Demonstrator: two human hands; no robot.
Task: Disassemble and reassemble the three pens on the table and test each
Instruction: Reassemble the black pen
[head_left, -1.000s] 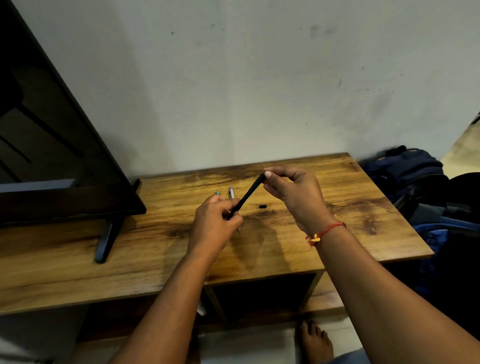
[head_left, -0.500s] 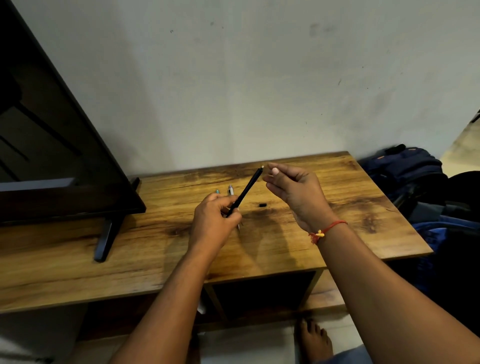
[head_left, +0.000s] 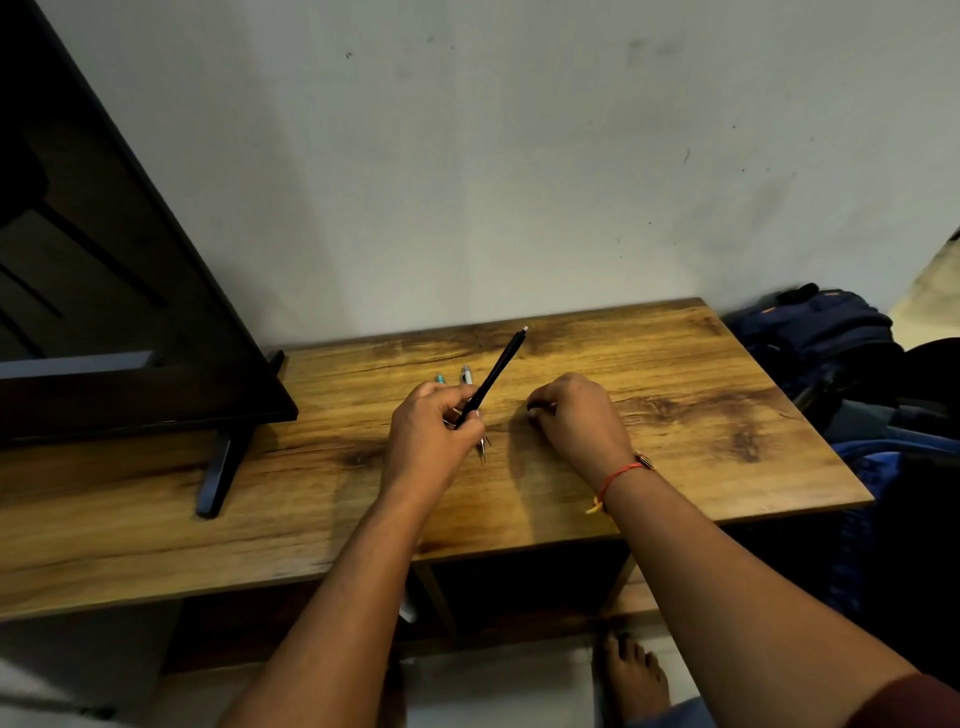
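While the left hand (head_left: 436, 431) grips the black pen (head_left: 496, 371) by its lower end, the right hand (head_left: 576, 415) lies curled on the table (head_left: 727, 467).
Whether its fingers pinch some small part I cannot tell; if so, better to keep the black pen steady and tilted, and bring the part straight to its end. Two other pens (head_left: 466, 375) lie just behind the left hand.

Brown wooden worktop (head_left: 675, 441), silver pen (head_left: 466, 374) and green-tipped pen (head_left: 440, 378) lying side by side, black TV foot (head_left: 218, 467) standing at left
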